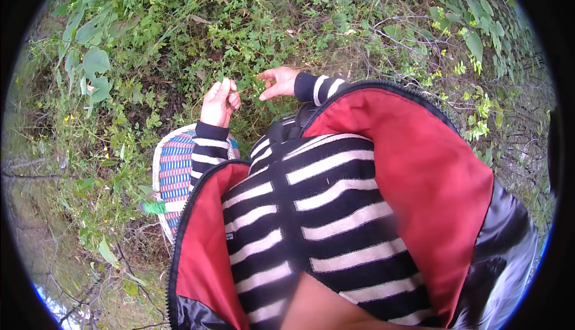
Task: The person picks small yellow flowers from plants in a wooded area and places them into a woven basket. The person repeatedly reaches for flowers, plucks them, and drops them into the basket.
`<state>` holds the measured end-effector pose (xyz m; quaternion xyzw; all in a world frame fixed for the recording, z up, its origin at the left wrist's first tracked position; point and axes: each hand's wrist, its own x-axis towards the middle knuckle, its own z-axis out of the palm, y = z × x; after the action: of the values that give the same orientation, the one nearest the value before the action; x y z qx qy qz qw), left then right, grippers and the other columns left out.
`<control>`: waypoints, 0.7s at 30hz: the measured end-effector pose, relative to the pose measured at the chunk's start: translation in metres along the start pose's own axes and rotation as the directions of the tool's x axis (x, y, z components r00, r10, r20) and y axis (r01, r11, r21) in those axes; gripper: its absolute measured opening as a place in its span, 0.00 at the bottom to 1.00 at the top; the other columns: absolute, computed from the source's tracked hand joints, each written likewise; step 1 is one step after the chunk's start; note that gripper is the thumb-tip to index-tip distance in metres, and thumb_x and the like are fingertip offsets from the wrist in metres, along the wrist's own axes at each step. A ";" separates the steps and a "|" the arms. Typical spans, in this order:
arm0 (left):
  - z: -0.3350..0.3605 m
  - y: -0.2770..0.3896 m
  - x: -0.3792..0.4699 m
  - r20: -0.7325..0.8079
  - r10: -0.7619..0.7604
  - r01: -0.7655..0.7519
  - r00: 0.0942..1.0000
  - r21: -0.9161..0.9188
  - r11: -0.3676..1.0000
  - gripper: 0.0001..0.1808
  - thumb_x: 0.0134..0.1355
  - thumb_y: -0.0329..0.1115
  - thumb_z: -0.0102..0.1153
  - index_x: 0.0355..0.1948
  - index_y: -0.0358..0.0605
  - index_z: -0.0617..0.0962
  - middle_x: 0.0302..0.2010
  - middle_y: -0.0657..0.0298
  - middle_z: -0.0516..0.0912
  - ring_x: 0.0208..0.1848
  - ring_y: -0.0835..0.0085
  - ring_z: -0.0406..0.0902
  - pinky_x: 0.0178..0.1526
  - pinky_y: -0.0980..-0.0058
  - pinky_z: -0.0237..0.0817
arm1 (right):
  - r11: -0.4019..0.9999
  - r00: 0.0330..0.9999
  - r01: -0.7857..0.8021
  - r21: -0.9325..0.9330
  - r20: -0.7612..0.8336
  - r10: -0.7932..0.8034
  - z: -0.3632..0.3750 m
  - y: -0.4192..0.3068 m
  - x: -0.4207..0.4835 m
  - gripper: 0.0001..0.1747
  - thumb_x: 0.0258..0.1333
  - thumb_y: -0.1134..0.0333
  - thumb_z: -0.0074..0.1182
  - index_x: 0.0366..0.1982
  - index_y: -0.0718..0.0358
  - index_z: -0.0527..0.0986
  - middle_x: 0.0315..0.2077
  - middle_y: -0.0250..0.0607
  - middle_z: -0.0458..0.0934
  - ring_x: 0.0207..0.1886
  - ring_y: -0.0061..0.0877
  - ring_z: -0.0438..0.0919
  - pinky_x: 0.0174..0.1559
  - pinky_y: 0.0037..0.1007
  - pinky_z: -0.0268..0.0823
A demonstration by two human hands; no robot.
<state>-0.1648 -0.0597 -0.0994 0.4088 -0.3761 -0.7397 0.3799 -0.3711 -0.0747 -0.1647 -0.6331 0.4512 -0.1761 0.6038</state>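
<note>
Thumb and forefinger of my left hand [220,102] are pinched on a thin green plant stem [222,70] that rises among the leaves. Just to the right, my right hand [279,82] reaches in with its thumb and fingers apart and seems to hold nothing. Between the two hands stand fine stalks with tiny yellowish buds or flowers [256,88]. Below my left hand, partly behind the striped sleeve, sits a woven basket [173,168] in blue, pink and white with a pale rim; its inside is hidden.
Low leafy plants [251,29] cover the ground ahead. Dry bare twigs [395,33] spread at the upper right, near broad-leaved stems [474,44]. Larger leaves [96,62] hang at the upper left. My open jacket with red lining [431,168] flares beside my striped top [332,195].
</note>
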 end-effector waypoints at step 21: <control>-0.018 -0.004 0.010 -0.106 -0.054 0.108 0.993 0.607 0.787 0.26 0.56 0.25 0.47 0.58 0.45 0.67 0.37 0.70 0.78 0.25 0.84 0.66 0.28 0.86 0.58 | 0.926 0.999 0.043 0.374 -0.001 -0.045 -0.002 -0.040 -0.003 0.10 0.53 0.63 0.55 0.28 0.63 0.72 0.18 0.29 0.72 0.17 0.13 0.69 0.19 0.19 0.64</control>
<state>-0.1538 -0.0714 -0.1129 0.5558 -0.5610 -0.5762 0.2105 -0.3601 -0.0791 -0.1268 -0.5172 0.3929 -0.2699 0.7109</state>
